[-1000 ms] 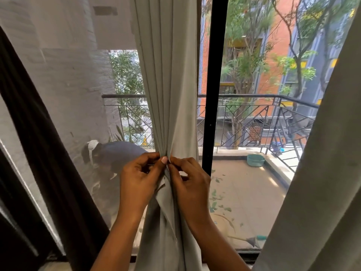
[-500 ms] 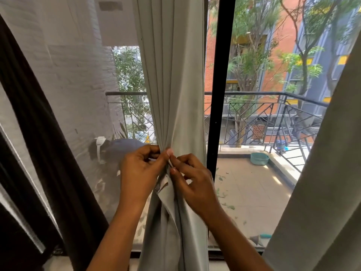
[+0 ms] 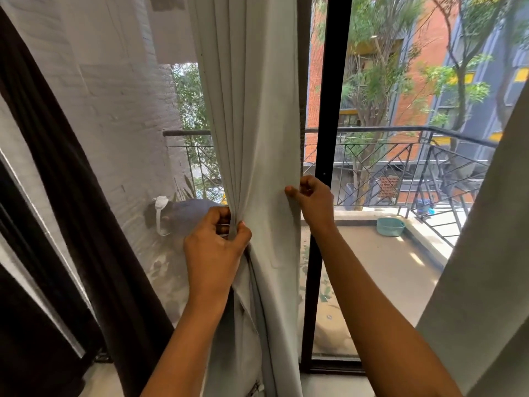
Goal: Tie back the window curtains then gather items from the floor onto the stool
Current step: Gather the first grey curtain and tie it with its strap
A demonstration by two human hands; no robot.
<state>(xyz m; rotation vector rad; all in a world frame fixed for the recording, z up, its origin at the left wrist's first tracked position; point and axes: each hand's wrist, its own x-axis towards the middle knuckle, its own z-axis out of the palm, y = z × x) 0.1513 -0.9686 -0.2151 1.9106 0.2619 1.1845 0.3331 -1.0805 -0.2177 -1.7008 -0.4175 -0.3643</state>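
Observation:
A pale grey curtain [image 3: 257, 116] hangs in folds down the middle of the window. My left hand [image 3: 216, 247] grips a bunch of its left folds at waist height, fingers curled round the cloth. My right hand [image 3: 313, 200] is at the curtain's right edge, higher up, thumb and curled fingers pinching that edge beside the black window post [image 3: 329, 138]. A second pale curtain [image 3: 492, 253] hangs at the far right. No stool or floor items are in view.
A dark curtain [image 3: 57, 196] slants down the left side. Behind the glass lie a balcony with a black railing [image 3: 400, 167] and a teal basin [image 3: 390, 226]. The glass reflects a person wearing a headset [image 3: 171, 216].
My hands were together pinching the curtain's middle; my right hand has since moved right and up to the curtain's right edge, spreading the cloth. My left hand keeps its hold on the folds.

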